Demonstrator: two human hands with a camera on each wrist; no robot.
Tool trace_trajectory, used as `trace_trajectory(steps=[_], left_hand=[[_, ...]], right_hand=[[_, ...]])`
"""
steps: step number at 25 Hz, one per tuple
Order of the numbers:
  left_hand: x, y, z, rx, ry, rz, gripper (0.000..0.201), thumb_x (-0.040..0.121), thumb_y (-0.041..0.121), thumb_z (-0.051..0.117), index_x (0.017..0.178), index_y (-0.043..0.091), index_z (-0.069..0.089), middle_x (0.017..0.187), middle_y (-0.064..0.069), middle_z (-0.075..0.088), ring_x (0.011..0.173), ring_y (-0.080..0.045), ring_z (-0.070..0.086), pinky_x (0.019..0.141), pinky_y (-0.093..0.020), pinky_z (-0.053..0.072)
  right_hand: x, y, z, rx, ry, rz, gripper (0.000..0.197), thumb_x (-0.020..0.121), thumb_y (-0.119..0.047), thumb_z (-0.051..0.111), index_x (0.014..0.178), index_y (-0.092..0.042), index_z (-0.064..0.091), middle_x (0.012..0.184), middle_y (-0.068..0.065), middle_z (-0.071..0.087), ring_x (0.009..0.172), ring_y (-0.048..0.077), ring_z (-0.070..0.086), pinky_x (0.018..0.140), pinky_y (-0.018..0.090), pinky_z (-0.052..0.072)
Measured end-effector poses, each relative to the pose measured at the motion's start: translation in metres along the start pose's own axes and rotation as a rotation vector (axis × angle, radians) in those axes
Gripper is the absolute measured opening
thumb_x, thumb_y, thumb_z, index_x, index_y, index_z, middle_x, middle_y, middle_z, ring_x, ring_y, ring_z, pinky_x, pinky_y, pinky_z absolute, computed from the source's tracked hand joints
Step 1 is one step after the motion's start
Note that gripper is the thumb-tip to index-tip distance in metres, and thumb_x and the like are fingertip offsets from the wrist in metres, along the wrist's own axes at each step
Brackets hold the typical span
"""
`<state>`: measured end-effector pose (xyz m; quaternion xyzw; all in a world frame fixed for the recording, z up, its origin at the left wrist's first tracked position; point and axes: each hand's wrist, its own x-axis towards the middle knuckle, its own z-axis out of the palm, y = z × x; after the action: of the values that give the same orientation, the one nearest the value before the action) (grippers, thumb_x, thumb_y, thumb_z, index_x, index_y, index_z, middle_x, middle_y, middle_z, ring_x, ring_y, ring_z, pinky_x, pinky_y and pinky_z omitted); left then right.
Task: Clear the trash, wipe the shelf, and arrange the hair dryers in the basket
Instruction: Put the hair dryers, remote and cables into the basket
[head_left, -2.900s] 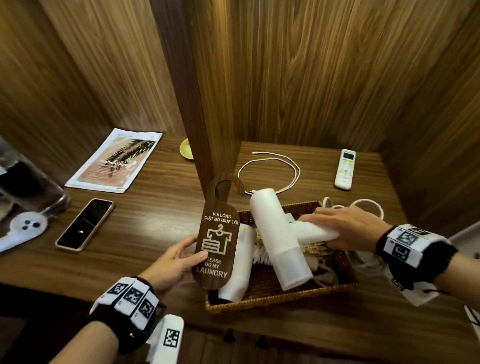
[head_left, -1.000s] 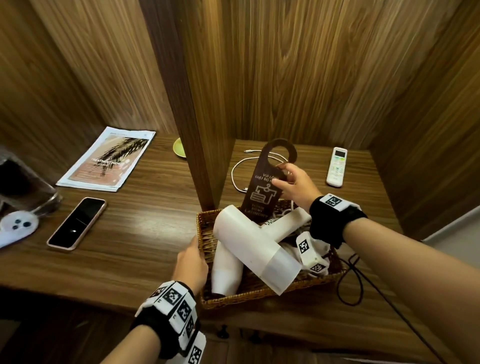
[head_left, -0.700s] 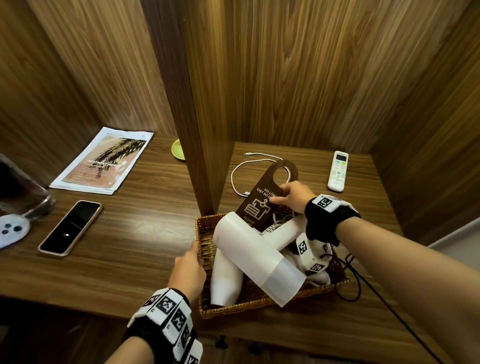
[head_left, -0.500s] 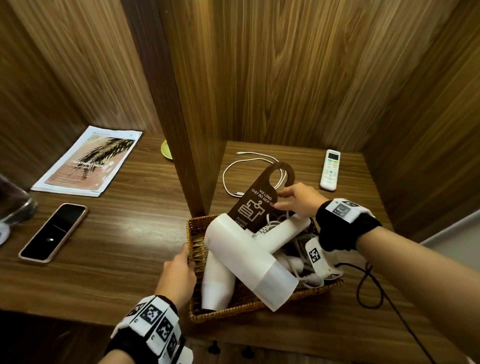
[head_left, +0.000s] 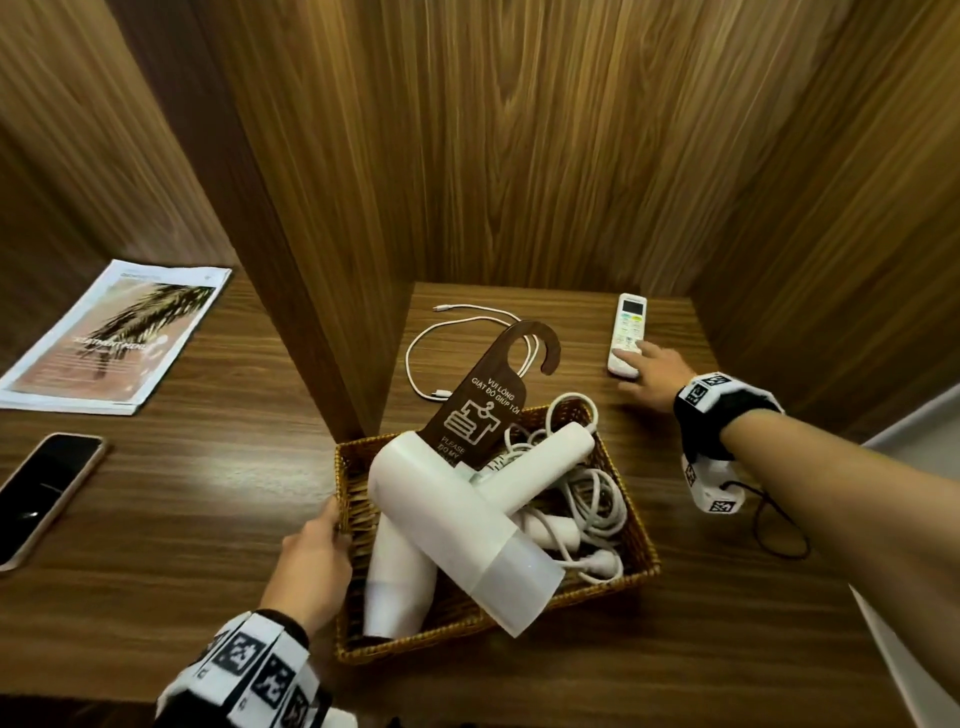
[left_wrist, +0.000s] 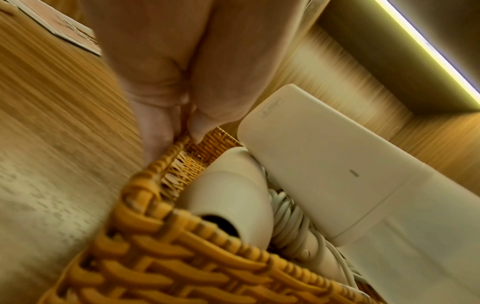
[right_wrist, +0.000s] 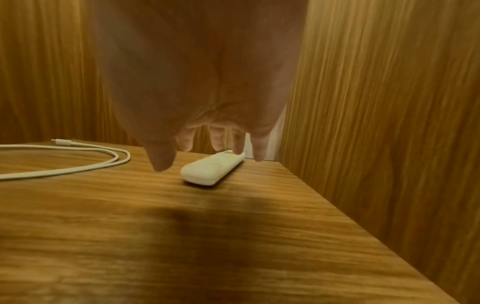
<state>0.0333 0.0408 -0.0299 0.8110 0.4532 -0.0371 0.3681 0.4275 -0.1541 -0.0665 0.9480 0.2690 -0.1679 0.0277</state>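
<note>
My left hand (head_left: 311, 564) pinches the basket (head_left: 636, 535) rim to steady it near the shelf's front edge; right hand (head_left: 652, 376), fingers (right_wrist: 239, 144) spread, reaches the remote (head_left: 627, 335).

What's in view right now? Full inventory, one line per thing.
basket: 1, brown wicker, front of the right shelf bay
hair dryers: 2, white, in the basket, one lying across the other
dryer cords: white, coiled in the basket's right half
door hanger: 1, dark brown, propped against the basket's back edge
charging cable: 1, white, looped on the shelf behind the basket
remote: 1, white, back right of the shelf
brochure: 1, white with palm print, left bay
phone: 1, black screen, left bay front
left hand: pinches the basket's left rim
right hand: open, fingers reaching the remote
</note>
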Motion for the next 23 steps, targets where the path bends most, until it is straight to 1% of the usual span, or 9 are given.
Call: trace_trajectory(steps=[3,5,7,8,11,15,18,20,23], left_hand=[[0.004,0.004,0.002,0.019,-0.001,-0.025,0.043,0.096,0.007,0.037,0.137,0.021,0.042,0.123,-0.017,0.061,0.114,-0.035,0.055,0.085,-0.033,0.043],[0.006,0.004,0.004,0.035,0.008,-0.027,0.044,0.096,0.007,0.036,0.137,0.022,0.041,0.121,-0.016,0.06,0.111,-0.034,0.056,0.083,-0.034,0.045],[0.009,0.001,0.005,0.035,0.015,-0.022,0.046,0.094,0.005,0.035,0.136,0.024,0.042,0.117,-0.015,0.061,0.109,-0.033,0.056,0.089,-0.037,0.047],[0.009,0.0,0.005,0.034,0.017,-0.022,0.046,0.093,0.004,0.035,0.134,0.024,0.043,0.116,-0.015,0.06,0.109,-0.033,0.055,0.092,-0.038,0.047],[0.013,0.0,0.007,0.051,0.001,-0.031,0.047,0.092,0.003,0.034,0.135,0.021,0.042,0.12,-0.018,0.057,0.115,-0.036,0.051,0.097,-0.039,0.044],[0.017,-0.001,0.007,0.091,-0.013,-0.049,0.047,0.093,0.006,0.037,0.139,0.017,0.039,0.126,-0.019,0.056,0.119,-0.036,0.05,0.098,-0.039,0.043],[0.018,-0.001,0.007,0.1,-0.022,-0.072,0.049,0.094,0.008,0.038,0.142,0.02,0.036,0.129,-0.019,0.054,0.123,-0.036,0.047,0.101,-0.041,0.042],[0.018,-0.001,0.007,0.092,-0.029,-0.084,0.05,0.094,0.008,0.038,0.143,0.02,0.035,0.131,-0.019,0.053,0.124,-0.036,0.046,0.102,-0.042,0.04],[0.015,0.0,0.006,0.086,-0.036,-0.076,0.051,0.096,0.011,0.039,0.146,0.018,0.029,0.14,-0.017,0.046,0.131,-0.035,0.04,0.105,-0.042,0.036]], right_hand=[[-0.003,-0.006,0.008,0.059,-0.014,-0.006,0.054,0.095,-0.045,0.044,0.145,-0.026,0.036,0.156,0.015,0.025,0.141,0.034,0.028,0.116,0.036,0.021],[-0.006,-0.008,0.01,0.089,0.073,0.004,0.044,0.093,-0.039,0.052,0.13,-0.015,0.055,0.141,0.02,0.046,0.129,0.035,0.044,0.106,0.037,0.035],[-0.007,-0.008,0.008,0.088,0.19,0.062,0.033,0.089,-0.036,0.059,0.109,-0.01,0.062,0.121,0.021,0.057,0.111,0.038,0.055,0.093,0.042,0.047],[-0.009,-0.011,0.007,0.095,0.222,0.104,0.033,0.087,-0.037,0.061,0.108,-0.011,0.059,0.12,0.02,0.056,0.108,0.04,0.055,0.091,0.044,0.048],[-0.013,-0.019,0.014,0.215,0.192,0.192,0.049,0.082,-0.033,0.07,0.123,-0.014,0.052,0.129,0.024,0.043,0.113,0.045,0.05,0.096,0.046,0.043],[-0.025,-0.027,0.018,0.339,0.202,0.283,0.055,0.078,-0.018,0.076,0.123,-0.008,0.048,0.126,0.029,0.048,0.113,0.047,0.051,0.092,0.045,0.044],[-0.043,-0.021,-0.007,0.599,0.158,0.407,0.068,0.076,-0.022,0.077,0.129,0.001,0.042,0.13,0.026,0.052,0.118,0.041,0.052,0.087,0.041,0.045],[-0.067,-0.019,-0.03,0.754,0.164,0.31,0.065,0.075,-0.017,0.076,0.131,0.0,0.048,0.126,0.017,0.058,0.111,0.032,0.058,0.081,0.033,0.047],[-0.121,-0.016,-0.067,0.762,0.146,-0.052,0.061,0.071,0.001,0.075,0.128,-0.012,0.057,0.115,0.003,0.062,0.101,0.017,0.057,0.082,0.024,0.044]])
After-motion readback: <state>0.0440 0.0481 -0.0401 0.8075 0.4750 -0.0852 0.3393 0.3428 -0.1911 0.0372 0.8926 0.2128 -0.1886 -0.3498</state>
